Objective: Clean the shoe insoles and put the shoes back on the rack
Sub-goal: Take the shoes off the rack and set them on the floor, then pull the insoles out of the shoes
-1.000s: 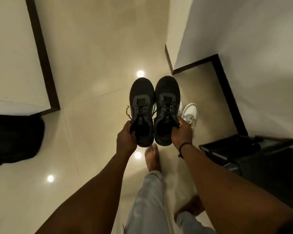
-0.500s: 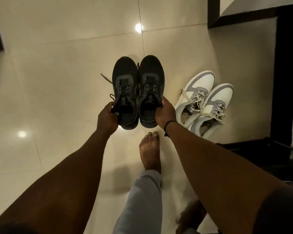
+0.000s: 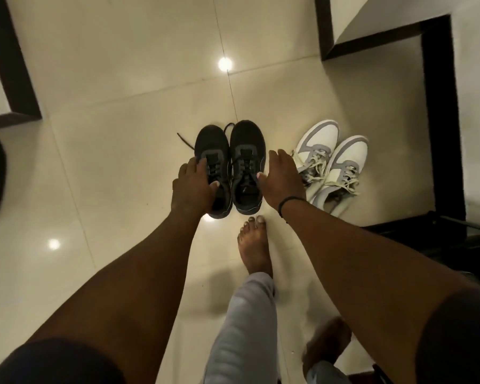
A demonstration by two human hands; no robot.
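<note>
On the tiled floor (image 3: 117, 167), left of the middle, the left hand (image 3: 191, 187) lies over the opening of the left black shoe (image 3: 211, 151), fingers spread across its tongue and laces; whether it grips the collar or only rests there, I cannot tell. Touching it on the right stands the right black shoe (image 3: 245, 145), toes pointing away from the person, a loose lace trailing off to the left. The right hand (image 3: 281, 180) hovers just beside that shoe, fingers straight and apart, holding nothing. Further right, near the dark skirting along the floor's right edge, a white and grey pair (image 3: 336, 162) sits side by side, laces untied.

Both pairs appear to be on the floor, not on any rack, so the work looks to be at an early stage. No insole lies outside a shoe, and no cloth or brush is in sight. By my reading, what remains is nearly everything: pulling out the insoles, cleaning them, refitting them and returning the shoes to the rack, which cannot be clearly made out here.
</note>
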